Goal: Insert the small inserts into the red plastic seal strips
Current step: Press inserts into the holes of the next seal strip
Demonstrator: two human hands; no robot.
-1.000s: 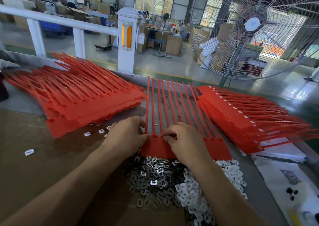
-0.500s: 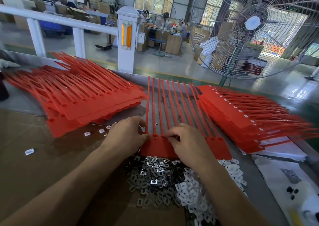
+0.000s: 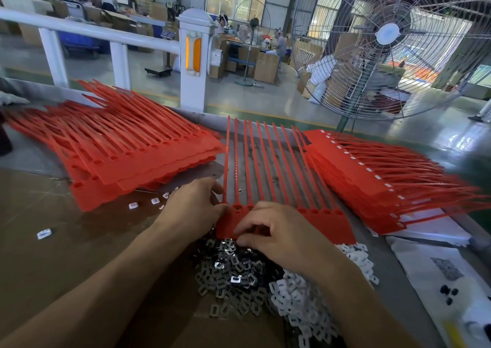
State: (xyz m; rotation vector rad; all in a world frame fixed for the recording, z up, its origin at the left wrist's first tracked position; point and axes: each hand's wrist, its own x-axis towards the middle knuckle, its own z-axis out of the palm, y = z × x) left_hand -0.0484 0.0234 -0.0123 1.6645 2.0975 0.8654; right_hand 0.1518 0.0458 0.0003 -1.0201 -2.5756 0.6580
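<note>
Stacks of red plastic seal strips [image 3: 138, 156] and [image 3: 385, 183] flank the flat red strip sheet [image 3: 324, 222]. The left hand [image 3: 194, 209] pinches its left corner; the right hand [image 3: 279, 233] curls over its near edge, touching the heap of small metal and white inserts [image 3: 239, 276]. A standing wire-caged fan [image 3: 388, 44] rises behind.

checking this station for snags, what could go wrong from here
1. The right hand reaches for the insert pile touching the sheet's near edge; a sweep could scatter inserts.
2. Only the left hand steadies the sheet, at one corner; it may shift.
</note>
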